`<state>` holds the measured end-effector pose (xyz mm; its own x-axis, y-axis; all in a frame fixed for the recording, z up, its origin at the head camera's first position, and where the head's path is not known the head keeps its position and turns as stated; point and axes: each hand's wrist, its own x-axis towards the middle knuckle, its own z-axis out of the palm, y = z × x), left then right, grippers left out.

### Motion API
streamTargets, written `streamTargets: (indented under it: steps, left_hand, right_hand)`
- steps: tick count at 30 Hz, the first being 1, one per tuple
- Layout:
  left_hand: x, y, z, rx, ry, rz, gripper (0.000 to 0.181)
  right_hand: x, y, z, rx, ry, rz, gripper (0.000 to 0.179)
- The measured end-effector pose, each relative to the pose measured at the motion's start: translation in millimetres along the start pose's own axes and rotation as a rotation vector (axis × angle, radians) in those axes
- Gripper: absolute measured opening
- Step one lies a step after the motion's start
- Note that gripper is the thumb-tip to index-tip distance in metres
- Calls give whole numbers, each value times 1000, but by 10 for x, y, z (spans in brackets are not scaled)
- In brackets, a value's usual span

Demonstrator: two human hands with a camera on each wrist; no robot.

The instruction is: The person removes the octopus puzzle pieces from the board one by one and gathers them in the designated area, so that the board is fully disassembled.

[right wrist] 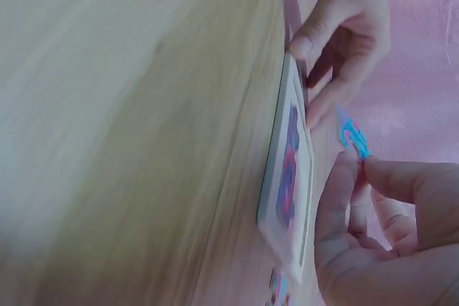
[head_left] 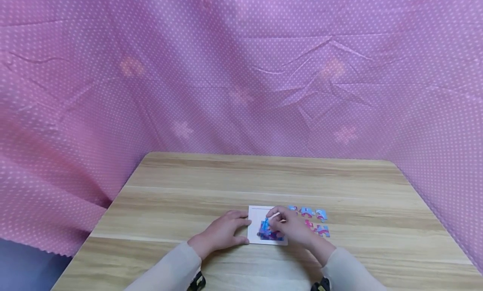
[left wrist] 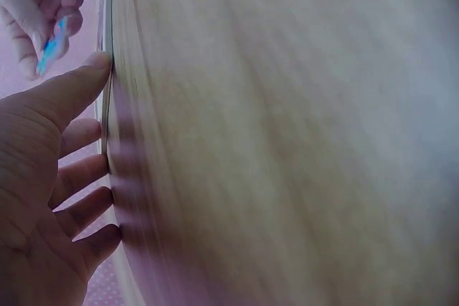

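A white puzzle board (head_left: 254, 229) lies flat on the table, with joined blue, pink and purple pieces (head_left: 271, 235) in its lower part. My left hand (head_left: 226, 231) rests at the board's left edge, its thumb and fingertips touching the rim. Over the board, my right hand (head_left: 288, 226) pinches a light-blue puzzle piece (right wrist: 353, 136) between thumb and fingers. In the right wrist view that piece is raised above the board's surface. The left wrist view shows the held piece (left wrist: 51, 48) too, beyond the left thumb.
Several loose puzzle pieces (head_left: 321, 215) lie in two rows right of the board, partly hidden by the right hand. The wood-grain table (head_left: 181, 177) has a polka-dotted pink cloth (head_left: 241, 94) behind it and at its sides.
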<state>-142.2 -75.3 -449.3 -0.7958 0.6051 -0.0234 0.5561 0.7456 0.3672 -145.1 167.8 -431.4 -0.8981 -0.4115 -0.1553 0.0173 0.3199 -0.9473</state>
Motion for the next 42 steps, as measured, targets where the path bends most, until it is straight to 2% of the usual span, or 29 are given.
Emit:
streamTargets:
  steps: [9, 14, 18, 25, 30, 42]
  left_hand:
    - [2, -1, 11, 12, -4, -12, 55]
    - [8, 12, -1, 4, -3, -12, 54]
    - [15, 14, -3, 2, -5, -13, 54]
    - [16, 16, -15, 0, -8, -17, 55]
    - [25, 12, -22, -5, -11, -22, 55]
    - [83, -51, 7, 7, 12, -4, 54]
  right_hand:
    - [-139, 131, -238, -32, 63, -8, 16]
    - [-224, 198, -340, -122, 96, -18, 16]
    - [-282, 234, -416, -154, 72, -42, 14]
    - [-346, 259, -497, -158, 30, -3, 12]
    - [-339, 284, -525, -201, 10, -13, 10]
    - [-298, 303, -564, -327, 36, -19, 9]
